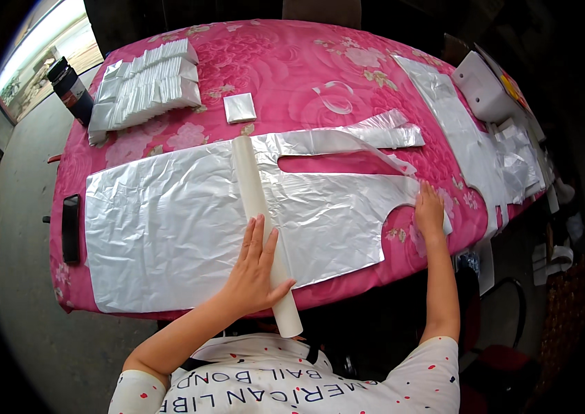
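Note:
A white plastic apron (168, 221) lies spread over the pink flowered tablecloth, its long neck slot and curved armhole toward the right. Across its middle rests a pale cylindrical roller (250, 179), its near end sticking out past the table edge. My left hand (254, 265) lies on the near part of the roller, fingers stretched and thumb spread across it. At the apron's right end, my right hand (430, 212) rests with straight fingers by the strap beside the armhole. Beyond the apron sits one small folded square of white plastic (239, 108).
Rows of folded white packets (147, 86) are at the far left, beside a dark bottle (70, 90). A black phone (71, 228) lies by the left table edge. On the right are flat plastic aprons (448, 114), a white bin (486, 86) and crumpled plastic (517, 162).

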A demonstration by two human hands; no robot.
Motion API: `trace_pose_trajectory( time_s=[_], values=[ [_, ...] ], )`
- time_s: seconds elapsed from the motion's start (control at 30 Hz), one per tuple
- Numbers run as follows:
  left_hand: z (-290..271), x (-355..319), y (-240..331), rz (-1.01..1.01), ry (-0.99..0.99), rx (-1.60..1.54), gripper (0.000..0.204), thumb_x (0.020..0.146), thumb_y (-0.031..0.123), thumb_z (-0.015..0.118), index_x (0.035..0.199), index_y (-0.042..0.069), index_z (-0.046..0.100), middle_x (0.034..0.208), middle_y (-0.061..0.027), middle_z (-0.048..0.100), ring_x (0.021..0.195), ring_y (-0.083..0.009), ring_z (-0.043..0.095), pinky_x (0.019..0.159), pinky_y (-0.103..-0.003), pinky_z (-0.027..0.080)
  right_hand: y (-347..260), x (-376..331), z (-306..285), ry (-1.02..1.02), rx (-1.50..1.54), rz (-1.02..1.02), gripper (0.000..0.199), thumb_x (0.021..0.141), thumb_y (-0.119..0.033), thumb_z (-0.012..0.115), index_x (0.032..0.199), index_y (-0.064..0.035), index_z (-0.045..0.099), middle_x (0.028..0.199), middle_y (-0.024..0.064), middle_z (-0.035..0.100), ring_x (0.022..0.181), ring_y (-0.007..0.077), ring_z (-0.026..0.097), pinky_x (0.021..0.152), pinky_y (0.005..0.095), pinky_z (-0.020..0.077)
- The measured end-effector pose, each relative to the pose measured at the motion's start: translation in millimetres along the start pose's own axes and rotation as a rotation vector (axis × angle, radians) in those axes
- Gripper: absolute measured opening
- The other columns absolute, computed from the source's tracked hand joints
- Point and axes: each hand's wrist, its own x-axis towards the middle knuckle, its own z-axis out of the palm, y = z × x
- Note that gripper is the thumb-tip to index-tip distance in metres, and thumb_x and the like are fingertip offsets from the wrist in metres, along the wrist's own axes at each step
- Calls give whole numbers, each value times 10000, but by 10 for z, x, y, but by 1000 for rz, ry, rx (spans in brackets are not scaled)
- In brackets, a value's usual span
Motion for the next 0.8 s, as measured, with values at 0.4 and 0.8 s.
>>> trace_pose_trajectory(
  time_s=[0.4,0.8],
  values=[
    [2,-6,5,-18,-11,-15,817,756,344,623,1354,-57,237,1439,-301,72,1339,-471,62,1081,-503,151,-1580,-44,-260,388,188,-376,521,743,-147,634,1223,-20,475,1252,137,488,1203,297,415,1034,471,277],
    [-62,29,33,-27,-60,5,773,748,368,618,1300,-93,335,1402,-333,153,1323,-484,122,1071,-487,202,-747,1359,-311,-528,543,-118,145,743,-100,671,833,13,665,703,22,636,633,101,560,595,268,445]
  ],
)
